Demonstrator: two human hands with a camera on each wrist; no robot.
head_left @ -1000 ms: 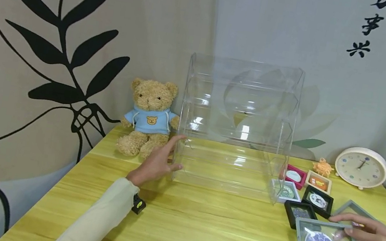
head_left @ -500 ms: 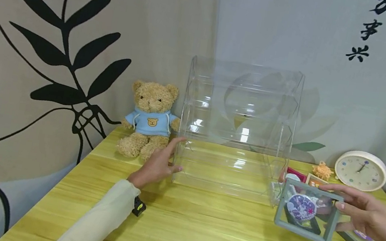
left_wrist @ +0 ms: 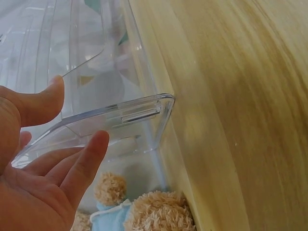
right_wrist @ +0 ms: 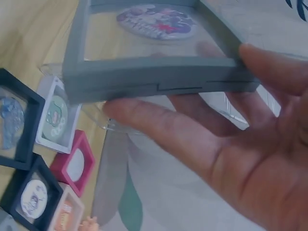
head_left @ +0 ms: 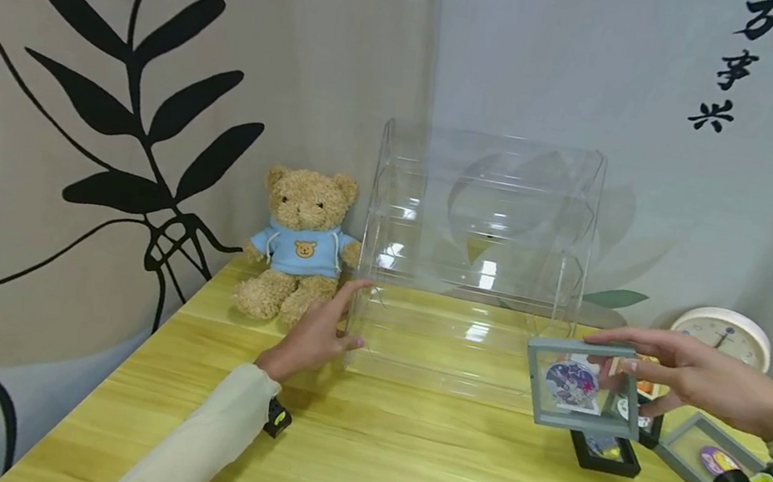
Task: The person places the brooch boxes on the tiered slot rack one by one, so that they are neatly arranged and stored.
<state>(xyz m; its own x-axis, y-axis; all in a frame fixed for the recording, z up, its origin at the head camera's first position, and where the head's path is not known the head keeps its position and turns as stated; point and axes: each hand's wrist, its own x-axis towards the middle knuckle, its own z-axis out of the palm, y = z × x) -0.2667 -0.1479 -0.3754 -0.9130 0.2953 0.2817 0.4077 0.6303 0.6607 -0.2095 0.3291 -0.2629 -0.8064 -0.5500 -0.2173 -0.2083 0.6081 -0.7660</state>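
My right hand [head_left: 698, 379] grips a grey-rimmed clear display frame [right_wrist: 159, 72] by its right side, thumb on one face and fingers behind. Inside the frame is a round purple-and-white badge [head_left: 571, 385]. It is held up and tilted, overlapping the lower right corner of a clear acrylic tiered rack [head_left: 482, 214] in the head view. My left hand [head_left: 315, 331] holds the front edge of the rack's left side panel [left_wrist: 110, 115], thumb on the inner side and fingers on the outer side.
Small framed badges lie at the right: a black frame [head_left: 605, 454], a pink one [right_wrist: 74, 161], a white one [right_wrist: 57, 110]. A larger grey frame [head_left: 677, 443] lies under my right wrist. A teddy bear [head_left: 302, 249] sits left of the rack; a round clock [head_left: 729, 329] stands behind.
My right hand has lifted the grey frame off the lower right and carried it left and away from me, toward the rack. The left hand has stayed at the rack's side.
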